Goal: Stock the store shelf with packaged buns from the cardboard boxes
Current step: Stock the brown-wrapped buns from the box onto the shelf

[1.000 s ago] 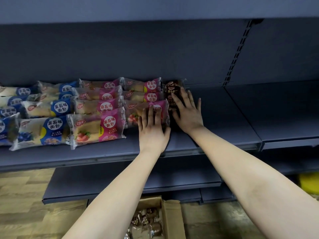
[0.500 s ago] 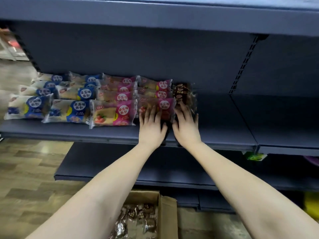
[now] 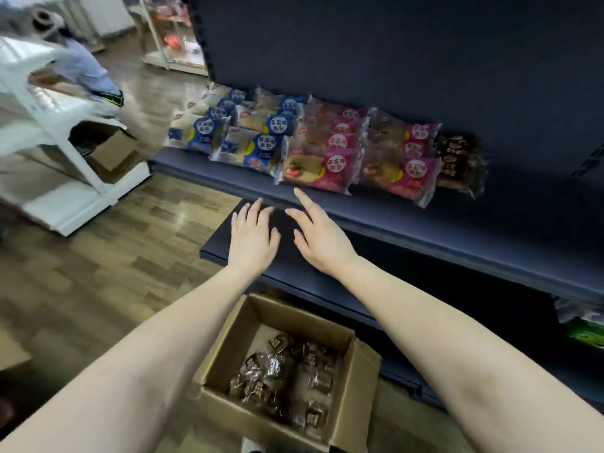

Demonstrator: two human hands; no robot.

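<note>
Where the dark shelf is stocked, blue bun packs lie in rows at the left, pink bun packs in the middle and a single brown bun pack at the right end. Just in front of the shelf edge, the left hand and right hand hover side by side, each grip released, fingers spread, holding nothing. Below the forearms stands an open cardboard box with more brown packs inside.

The shelf is navy. On it, blue packs, pink packs and a dark brown pack. The box is tan, holding brown wrappers. The floor is brown wood-grain and the rack white.
</note>
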